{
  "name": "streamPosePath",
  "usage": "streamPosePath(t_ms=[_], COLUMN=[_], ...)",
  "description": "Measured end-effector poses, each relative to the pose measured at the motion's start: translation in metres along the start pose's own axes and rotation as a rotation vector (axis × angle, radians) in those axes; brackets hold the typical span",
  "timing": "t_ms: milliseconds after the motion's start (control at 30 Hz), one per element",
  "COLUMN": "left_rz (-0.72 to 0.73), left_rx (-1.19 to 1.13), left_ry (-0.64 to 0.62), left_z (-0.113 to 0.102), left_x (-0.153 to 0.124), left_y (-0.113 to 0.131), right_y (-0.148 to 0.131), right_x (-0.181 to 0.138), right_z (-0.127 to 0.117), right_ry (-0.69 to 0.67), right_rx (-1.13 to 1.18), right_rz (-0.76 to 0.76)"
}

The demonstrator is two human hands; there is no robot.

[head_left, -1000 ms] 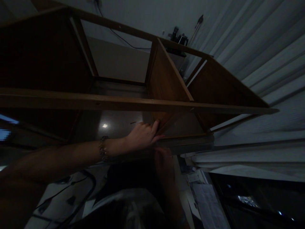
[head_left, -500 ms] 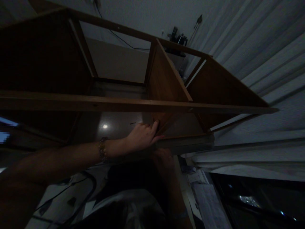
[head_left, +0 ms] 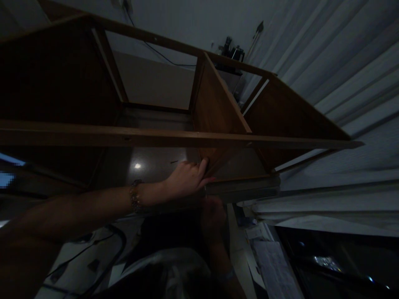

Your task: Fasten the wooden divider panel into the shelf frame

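A brown wooden cabinet frame (head_left: pixel 174 137) fills the upper view, lying on its side with an upright divider panel (head_left: pixel 215 112) in the middle. My left hand (head_left: pixel 187 178), with a bracelet at the wrist, rests on the frame's lower edge right at the foot of the divider, fingers curled against the wood. My right hand (head_left: pixel 213 214) is just below it in deep shadow, close under the same edge. Its fingers look bunched, and I cannot make out whether they hold anything.
Pale curtains (head_left: pixel 343 83) hang along the right. Papers (head_left: pixel 271 265) lie on the floor at lower right beside a dark glossy object (head_left: pixel 336 261). A black cable (head_left: pixel 102 249) loops over the floor at lower left. Small dark devices (head_left: pixel 232 52) sit behind the frame.
My left hand has stayed at the divider's foot. My right hand has shifted slightly lower and nearer to me under the frame's edge.
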State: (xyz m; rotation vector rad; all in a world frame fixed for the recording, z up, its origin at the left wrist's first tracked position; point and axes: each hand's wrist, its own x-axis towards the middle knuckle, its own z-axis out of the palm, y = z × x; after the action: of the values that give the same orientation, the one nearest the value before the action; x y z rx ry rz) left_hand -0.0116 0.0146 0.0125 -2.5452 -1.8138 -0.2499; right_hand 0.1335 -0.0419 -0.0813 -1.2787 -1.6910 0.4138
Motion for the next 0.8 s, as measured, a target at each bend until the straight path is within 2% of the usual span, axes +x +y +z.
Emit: streamPosePath(t_ms=[167, 333, 400, 467, 567, 800], left_rz=[0.013, 0.013, 0.016, 0.008, -0.001, 0.01], left_rx=[-0.003, -0.042, -0.053, -0.047, -0.032, 0.01], left_ry=[0.002, -0.022, -0.021, -0.021, -0.017, 0.007], left_z=[0.001, -0.001, -0.002, -0.003, -0.004, -0.001], left_x=[0.0, 0.0, 0.0, -0.001, -0.001, -0.001], left_y=[-0.001, -0.001, -0.001, -0.001, 0.0, 0.0], right_y=[0.0, -0.026, -0.032, -0.032, -0.022, 0.003], right_x=[0.001, 0.005, 0.006, 0.006, 0.004, 0.009], right_z=[0.002, -0.004, -0.006, -0.008, -0.011, -0.022], right_ry=[0.066, -0.028, -0.078, -0.112, -0.123, -0.164], right_rx=[0.034, 0.356, 0.424, 0.422, 0.267, -0.117], right_rz=[0.058, 0.352, 0.419, 0.424, 0.292, -0.161])
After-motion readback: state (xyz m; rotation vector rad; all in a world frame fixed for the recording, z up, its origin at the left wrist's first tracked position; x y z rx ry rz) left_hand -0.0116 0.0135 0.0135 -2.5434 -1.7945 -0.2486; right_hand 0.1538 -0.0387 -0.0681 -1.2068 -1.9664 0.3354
